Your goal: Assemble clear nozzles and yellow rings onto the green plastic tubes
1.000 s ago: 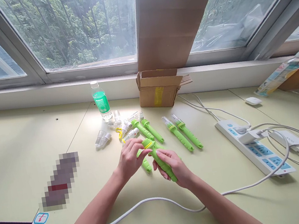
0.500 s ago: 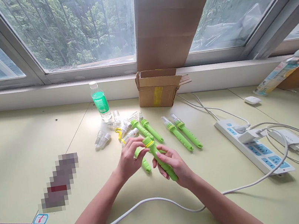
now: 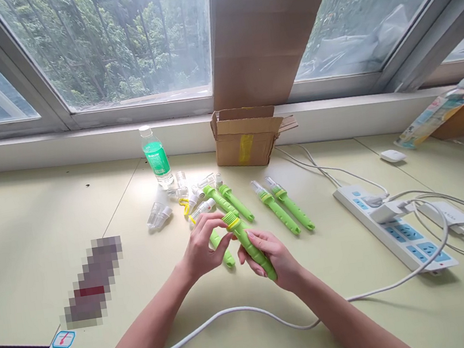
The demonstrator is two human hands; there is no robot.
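Observation:
My right hand [image 3: 273, 258] is wrapped around the lower part of a green plastic tube handle [image 3: 253, 250], which tilts up to the left. A threaded neck and a yellow ring [image 3: 233, 224] are at its upper end. The fingers of my left hand [image 3: 205, 243] are curled at that neck, index finger and thumb on its left side. Under my left fingers another green handle [image 3: 226, 254] lies partly hidden. Just beyond are two more green handles [image 3: 236, 203] without clear caps, and clear plastic caps with white inserts [image 3: 202, 208], one with a yellow loop [image 3: 184, 206].
Two green handles with clear tops [image 3: 279, 210] lie to the right. A bottle with a green label [image 3: 156, 159] and an open cardboard box [image 3: 245, 143] stand at the back. A power strip [image 3: 397, 230] with cables is at right; a white cable [image 3: 230, 311] crosses in front of my forearms.
The green handle has turned slightly in my hands, and my right fingers have shifted along it. My left thumb sits a little lower. The things on the table have stayed put.

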